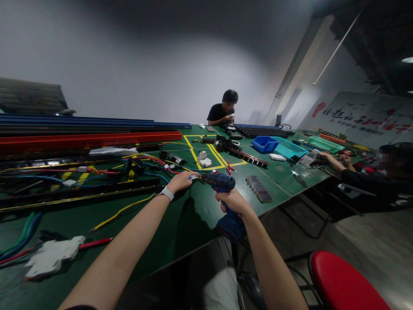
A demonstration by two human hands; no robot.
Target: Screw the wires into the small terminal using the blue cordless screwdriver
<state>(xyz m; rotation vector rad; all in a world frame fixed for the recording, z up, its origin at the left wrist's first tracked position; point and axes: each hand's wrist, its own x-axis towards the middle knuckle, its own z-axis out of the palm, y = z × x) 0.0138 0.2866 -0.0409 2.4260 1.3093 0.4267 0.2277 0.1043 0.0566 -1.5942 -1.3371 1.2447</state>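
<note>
In my right hand (234, 201) is a blue cordless drill (227, 183), its chuck pointing left over the near side of the table. My left hand (180, 183) is closed on a small connector block (193, 177) with a white and blue face, just off the drill's tip. Wires run close to that block. Black modules (176, 159) with red, yellow and blue wires lie beyond my left hand. A yellow wire (124, 211) rests on the table beside my left wrist. At the lower left sits a white breaker (53, 258) with a red wire attached.
Long orange channels (90, 140) and blue rails lie at the back left. White breakers (204, 159), red pliers (230, 168) and a phone (259, 189) are farther along the green table (200, 224). Blue bin (264, 144), teal tray (288, 148), red stool (345, 280). Two people sit nearby.
</note>
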